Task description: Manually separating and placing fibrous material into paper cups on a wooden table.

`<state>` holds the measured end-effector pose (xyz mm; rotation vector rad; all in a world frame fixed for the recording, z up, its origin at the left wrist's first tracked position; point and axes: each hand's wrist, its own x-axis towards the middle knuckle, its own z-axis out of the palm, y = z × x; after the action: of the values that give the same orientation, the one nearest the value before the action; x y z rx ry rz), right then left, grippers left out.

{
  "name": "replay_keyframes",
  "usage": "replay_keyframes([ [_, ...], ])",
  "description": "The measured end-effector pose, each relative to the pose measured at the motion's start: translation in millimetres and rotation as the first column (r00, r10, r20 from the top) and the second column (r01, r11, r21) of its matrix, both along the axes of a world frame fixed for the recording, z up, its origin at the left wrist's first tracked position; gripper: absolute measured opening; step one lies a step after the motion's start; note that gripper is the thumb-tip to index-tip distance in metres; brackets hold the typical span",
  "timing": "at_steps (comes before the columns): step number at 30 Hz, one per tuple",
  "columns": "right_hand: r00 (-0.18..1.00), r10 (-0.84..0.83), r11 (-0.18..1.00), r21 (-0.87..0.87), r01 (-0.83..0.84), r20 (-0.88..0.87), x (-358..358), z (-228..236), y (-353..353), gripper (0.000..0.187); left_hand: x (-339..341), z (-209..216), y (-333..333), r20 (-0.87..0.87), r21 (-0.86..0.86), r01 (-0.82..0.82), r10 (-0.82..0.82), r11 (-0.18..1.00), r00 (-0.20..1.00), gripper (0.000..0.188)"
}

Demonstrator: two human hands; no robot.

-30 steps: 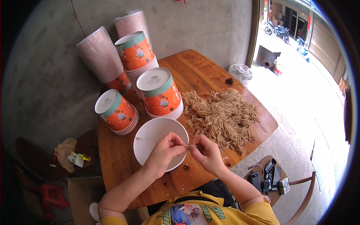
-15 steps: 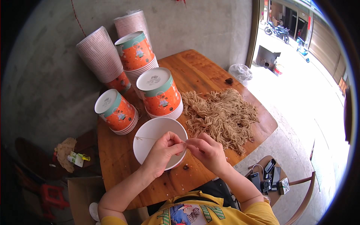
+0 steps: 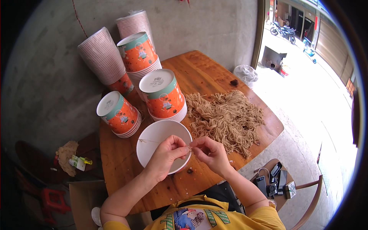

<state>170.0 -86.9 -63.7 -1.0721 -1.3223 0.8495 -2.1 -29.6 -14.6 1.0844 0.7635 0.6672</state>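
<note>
My left hand (image 3: 165,156) is over a white paper tub (image 3: 144,153) whose mouth faces up. Its thumb and curled fingers pinch a thin tan string (image 3: 154,142), one knotted end of which trails left across the tub's mouth. At the tub's right rim, my right hand (image 3: 211,154) meets the left fingertips, thumb and forefinger closed on the same string. The short piece between the fingertips is too small to make out well. Just beyond my right hand lies a loose heap of tan strings (image 3: 226,119) on the wooden table (image 3: 191,65).
Upside-down orange and teal paper tubs (image 3: 163,97) stand in stacks at the back left, with a shorter stack (image 3: 119,115) nearer. A wrapped stack (image 3: 101,57) leans by the wall. A dark lump (image 3: 234,82) sits near the far edge. Phones and gadgets crowd a stool (image 3: 274,172) at right.
My right hand's fingers have shifted slightly and opened up their curl around the string by the left fingertips. My left hand and the tub have barely moved.
</note>
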Motion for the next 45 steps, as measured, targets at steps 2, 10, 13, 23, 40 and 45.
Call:
replay_keyframes([
  [2,1.000,-0.012,1.000,0.028,0.011,0.026,0,1,0,0.011,0,0,0,0.021,-0.026,0.003,-0.002,1.000,1.000,0.013],
  [10,1.000,0.015,1.000,0.018,-0.015,-0.006,1,2,-2,0.011,-1,2,1,0.055,-0.072,0.005,-0.001,0.997,0.998,0.013],
  [13,0.999,0.040,0.999,0.033,-0.041,0.014,1,0,-2,0.011,-2,2,1,0.081,-0.093,0.007,0.000,0.996,0.997,0.013],
  [23,0.986,-0.051,0.993,0.111,0.033,0.160,-3,12,-3,0.009,-2,1,0,0.095,-0.040,-0.012,0.016,0.999,0.995,0.013],
  [40,0.990,-0.013,0.995,0.098,-0.001,0.142,6,0,-1,0.015,-1,2,0,0.100,-0.091,0.019,-0.010,0.996,0.995,0.013],
  [45,0.929,-0.150,0.948,0.315,0.039,0.338,4,7,1,0.015,-2,2,0,0.097,-0.087,0.013,-0.005,0.996,0.995,0.012],
])
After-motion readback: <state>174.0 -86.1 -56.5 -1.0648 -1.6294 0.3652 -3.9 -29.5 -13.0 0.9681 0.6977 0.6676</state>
